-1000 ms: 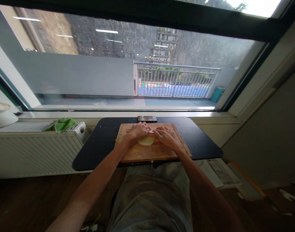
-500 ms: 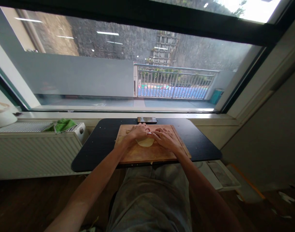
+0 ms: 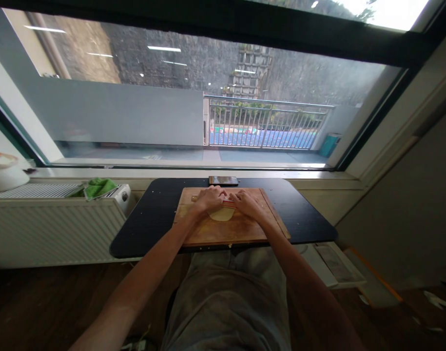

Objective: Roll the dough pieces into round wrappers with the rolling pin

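Observation:
A wooden board [image 3: 208, 236] lies on a small black table, and a flat, pale, rounded sheet that looks like dough [image 3: 223, 214] rests on it. Across the far part of the sheet lies a thin stick with a reddish middle [image 3: 228, 202]; its light wooden end shows left of my left hand. My left hand [image 3: 211, 197] is closed over the stick's left part, fingers curled. My right hand [image 3: 244, 201] bends over the stick's right part, fingertips near the left hand's. The palms' undersides are hidden.
A phone [image 3: 223, 181] lies at the black table's [image 3: 145, 219] far edge, by the window sill. To the left, a green cloth [image 3: 99, 188] sits on a white radiator [image 3: 54, 229], with a white container [image 3: 5, 173] behind. Small crumbs dot the table.
My right hand has drawn its fingers in and turned slightly, showing more of the stick's reddish middle between the hands. My left hand stays nearly in place. The view has shifted slightly.

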A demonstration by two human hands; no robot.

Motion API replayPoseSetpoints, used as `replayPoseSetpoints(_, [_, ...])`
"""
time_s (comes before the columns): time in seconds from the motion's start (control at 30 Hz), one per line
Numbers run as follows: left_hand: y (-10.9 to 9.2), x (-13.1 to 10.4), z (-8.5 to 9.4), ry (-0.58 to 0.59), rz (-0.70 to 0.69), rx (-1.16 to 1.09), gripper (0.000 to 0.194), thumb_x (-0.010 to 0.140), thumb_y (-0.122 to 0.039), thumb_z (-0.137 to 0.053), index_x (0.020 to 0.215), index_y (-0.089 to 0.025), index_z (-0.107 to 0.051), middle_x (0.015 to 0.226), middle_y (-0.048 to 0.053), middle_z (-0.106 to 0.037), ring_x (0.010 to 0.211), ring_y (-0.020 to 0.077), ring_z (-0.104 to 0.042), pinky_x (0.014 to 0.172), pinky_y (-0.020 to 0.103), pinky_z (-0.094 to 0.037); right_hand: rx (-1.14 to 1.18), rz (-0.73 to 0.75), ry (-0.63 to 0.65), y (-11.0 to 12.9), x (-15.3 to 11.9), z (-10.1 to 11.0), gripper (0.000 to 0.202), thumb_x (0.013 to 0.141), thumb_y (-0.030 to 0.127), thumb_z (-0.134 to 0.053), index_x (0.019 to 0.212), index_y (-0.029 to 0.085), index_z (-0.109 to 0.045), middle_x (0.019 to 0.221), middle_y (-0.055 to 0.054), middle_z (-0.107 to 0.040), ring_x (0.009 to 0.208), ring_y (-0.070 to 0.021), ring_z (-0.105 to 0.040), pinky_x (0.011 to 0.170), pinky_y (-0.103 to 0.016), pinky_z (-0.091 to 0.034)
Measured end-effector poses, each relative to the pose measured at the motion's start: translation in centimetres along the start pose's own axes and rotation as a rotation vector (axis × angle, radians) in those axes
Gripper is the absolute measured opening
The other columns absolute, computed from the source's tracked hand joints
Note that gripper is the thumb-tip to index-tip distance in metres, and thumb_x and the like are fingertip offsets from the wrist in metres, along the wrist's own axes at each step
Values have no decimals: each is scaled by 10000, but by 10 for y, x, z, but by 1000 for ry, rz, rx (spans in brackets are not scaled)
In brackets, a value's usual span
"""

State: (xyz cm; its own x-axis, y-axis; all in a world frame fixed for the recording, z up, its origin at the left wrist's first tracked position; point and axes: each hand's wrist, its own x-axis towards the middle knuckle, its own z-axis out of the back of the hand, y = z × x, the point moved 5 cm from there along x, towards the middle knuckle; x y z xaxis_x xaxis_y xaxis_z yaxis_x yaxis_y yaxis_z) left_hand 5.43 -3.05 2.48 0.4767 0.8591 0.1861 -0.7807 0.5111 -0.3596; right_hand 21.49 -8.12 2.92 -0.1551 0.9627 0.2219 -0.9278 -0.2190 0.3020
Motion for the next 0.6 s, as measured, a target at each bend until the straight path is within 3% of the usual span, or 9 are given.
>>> replayPoseSetpoints(0.1, [3,10,1,91,-12,-92,308,988,-315,-582,1086,-197,-850,1190,95,-812,1089,239,-723,966,326,-549,81,-92,7,-6,15,-7,473,1067,400,-482,780,158,-769,682,2,-617,680,-147,-525,638,-272,-319])
replayPoseSetpoints(0.2, [5,21,1,193,-19,-146,219,943,-270,-684,1027,-154,-849,979,58,-815,884,192,-730,820,272,-563,127,-117,7,-6,23,-12,373,975,343,-554,707,150,-728,628,30,-527,620,-117,-440,594,-282,-231])
replayPoseSetpoints(0.27, [6,25,1,228,-11,-173,222,959,-295,-734,1063,-123,-828,987,64,-804,872,193,-729,802,280,-581,124,-139,-11,-6,24,-13,326,938,302,-575,705,144,-740,629,17,-552,623,-119,-453,597,-289,-221])
replayPoseSetpoints(0.43, [6,28,-4,252,12,-208,406,1046,-471,-713,1329,-180,-709,1364,88,-707,1171,278,-714,992,464,-642,81,-200,-69,-5,20,-13,283,923,224,-574,849,129,-830,816,-84,-760,728,-153,-591,647,-290,-277])
replayPoseSetpoints(0.6, [8,31,-8,226,40,-224,422,1043,-469,-715,1354,-183,-703,1403,89,-692,1211,300,-701,1020,481,-634,43,-245,-32,-5,16,-12,320,960,276,-554,921,155,-848,932,-112,-801,814,-199,-649,677,-302,-308])
